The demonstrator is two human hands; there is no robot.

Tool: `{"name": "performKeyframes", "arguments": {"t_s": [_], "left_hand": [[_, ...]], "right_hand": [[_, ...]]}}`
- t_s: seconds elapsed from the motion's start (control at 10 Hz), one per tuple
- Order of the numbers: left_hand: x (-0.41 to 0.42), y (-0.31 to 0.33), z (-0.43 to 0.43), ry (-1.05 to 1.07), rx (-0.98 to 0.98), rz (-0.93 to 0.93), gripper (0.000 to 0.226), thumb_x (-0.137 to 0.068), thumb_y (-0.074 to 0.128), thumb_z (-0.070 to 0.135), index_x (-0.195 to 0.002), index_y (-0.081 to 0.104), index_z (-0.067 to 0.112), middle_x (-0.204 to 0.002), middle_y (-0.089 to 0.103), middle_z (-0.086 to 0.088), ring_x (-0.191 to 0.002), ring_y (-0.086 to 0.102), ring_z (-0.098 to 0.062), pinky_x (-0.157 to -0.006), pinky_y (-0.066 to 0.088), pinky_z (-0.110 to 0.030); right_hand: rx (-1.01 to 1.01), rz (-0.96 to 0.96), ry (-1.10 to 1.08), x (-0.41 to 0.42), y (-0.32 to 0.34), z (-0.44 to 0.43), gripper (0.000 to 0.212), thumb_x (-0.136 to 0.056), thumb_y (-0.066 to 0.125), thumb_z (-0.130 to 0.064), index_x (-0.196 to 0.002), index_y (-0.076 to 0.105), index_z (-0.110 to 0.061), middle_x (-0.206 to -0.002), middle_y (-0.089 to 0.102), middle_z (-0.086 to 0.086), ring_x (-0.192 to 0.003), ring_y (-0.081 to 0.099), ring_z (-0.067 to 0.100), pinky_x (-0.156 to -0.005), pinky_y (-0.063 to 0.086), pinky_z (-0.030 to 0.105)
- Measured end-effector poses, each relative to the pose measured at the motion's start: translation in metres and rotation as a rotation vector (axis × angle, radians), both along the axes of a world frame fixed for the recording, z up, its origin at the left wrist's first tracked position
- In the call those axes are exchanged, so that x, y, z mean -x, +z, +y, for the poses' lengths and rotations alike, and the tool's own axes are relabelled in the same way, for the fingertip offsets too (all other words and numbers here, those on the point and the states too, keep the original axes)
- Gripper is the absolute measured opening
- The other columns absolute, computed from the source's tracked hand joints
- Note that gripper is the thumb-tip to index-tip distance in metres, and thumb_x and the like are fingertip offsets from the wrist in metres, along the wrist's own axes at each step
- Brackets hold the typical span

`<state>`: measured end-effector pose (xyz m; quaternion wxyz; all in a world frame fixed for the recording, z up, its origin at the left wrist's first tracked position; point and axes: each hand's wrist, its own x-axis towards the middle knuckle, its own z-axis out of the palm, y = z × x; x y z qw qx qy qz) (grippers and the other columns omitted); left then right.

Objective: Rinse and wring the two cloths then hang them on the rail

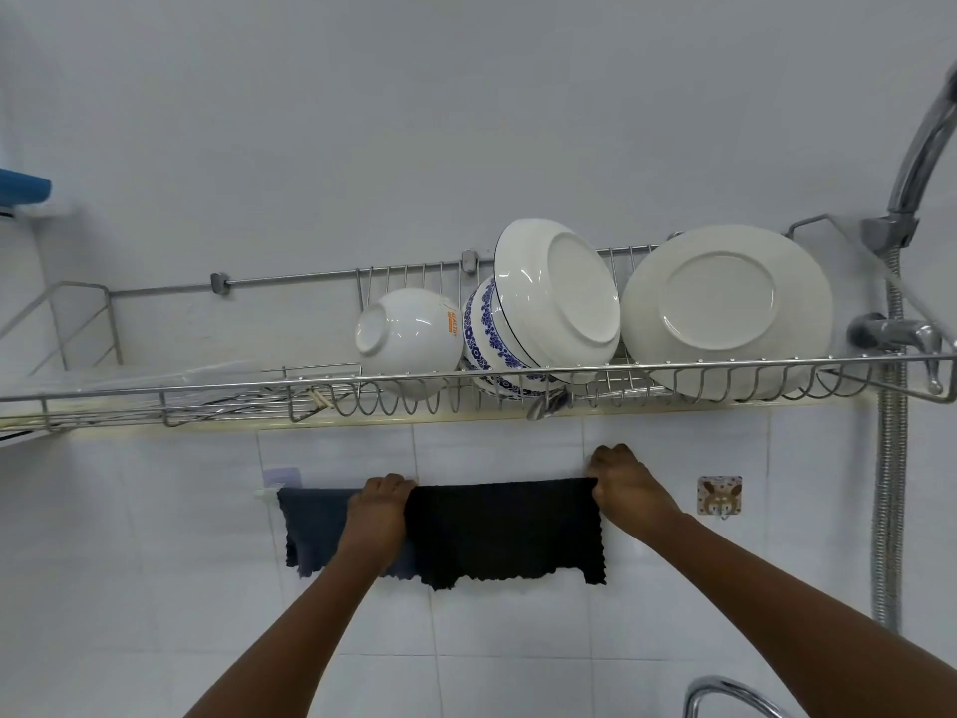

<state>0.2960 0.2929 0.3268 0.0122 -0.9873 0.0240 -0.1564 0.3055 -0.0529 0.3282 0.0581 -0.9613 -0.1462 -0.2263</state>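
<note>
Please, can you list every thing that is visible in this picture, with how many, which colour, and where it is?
black cloth: 1, black, hanging on the rail, centre
grey cloth: 1, dark grey, on the rail, left of the black one
rail: 1, white, on the tiled wall, mostly covered
dish rack: 1, metal, above the cloths
plates: 2, white, upright in the rack
bowls: 2, one white, one blue-patterned, in the rack
wall hook: 1, brown, right of the cloths
shower hose: 1, metal, far right
tap: 1, chrome, bottom edge
left hand: gripping the black cloth's left top edge
right hand: gripping its right top edge
</note>
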Motion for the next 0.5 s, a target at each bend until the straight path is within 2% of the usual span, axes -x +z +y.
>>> {"name": "performKeyframes", "arguments": {"t_s": [0.1,0.2,0.3,0.4,0.5], "left_hand": [[0.011,-0.006,0.000,-0.043,-0.040,-0.071,0.072,-0.078,0.072,0.033,-0.138,0.034,0.023,-0.144,0.039,-0.003,-0.133,0.037,-0.026,-0.109,0.036,-0.039],[0.021,-0.009,-0.001,-0.082,-0.026,-0.088,0.082,-0.080,0.070,0.035,-0.147,0.023,0.022,-0.154,0.028,-0.006,-0.141,0.028,-0.028,-0.115,0.029,-0.044],[0.032,-0.025,-0.006,-0.154,0.097,-0.164,0.086,-0.079,0.074,0.028,-0.149,0.023,0.023,-0.157,0.023,-0.010,-0.143,0.025,-0.031,-0.116,0.027,-0.046],[0.048,-0.029,-0.024,-0.259,0.212,-0.221,0.065,-0.088,0.064,0.017,-0.144,0.030,0.026,-0.153,0.034,-0.010,-0.140,0.034,-0.026,-0.115,0.030,-0.037],[0.065,-0.031,-0.049,-0.379,0.454,-0.163,0.047,-0.096,0.050,0.015,-0.141,0.039,0.017,-0.144,0.046,-0.006,-0.131,0.045,-0.018,-0.110,0.036,-0.028]], "right_hand": [[-0.037,-0.066,0.011,0.016,0.006,0.007,0.007,-0.076,0.061,0.005,-0.082,0.062,0.001,-0.095,0.059,0.014,-0.083,0.054,0.031,-0.057,0.039,0.030],[-0.082,0.004,-0.021,0.038,0.016,0.012,0.026,-0.087,0.049,-0.005,-0.112,0.053,0.000,-0.114,0.052,0.014,-0.099,0.053,0.030,-0.078,0.046,0.033],[-0.058,-0.050,0.012,0.052,0.017,0.009,0.032,-0.086,0.052,-0.008,-0.117,0.054,-0.009,-0.115,0.057,0.010,-0.104,0.055,0.028,-0.089,0.046,0.033],[-0.150,-0.010,0.039,0.074,0.017,-0.001,0.037,-0.086,0.050,-0.005,-0.123,0.054,-0.011,-0.122,0.056,0.010,-0.112,0.054,0.027,-0.096,0.044,0.031],[-0.189,-0.033,0.044,0.100,0.008,-0.015,0.045,-0.089,0.054,-0.015,-0.133,0.045,-0.016,-0.132,0.053,0.006,-0.120,0.050,0.020,-0.102,0.037,0.026]]}}
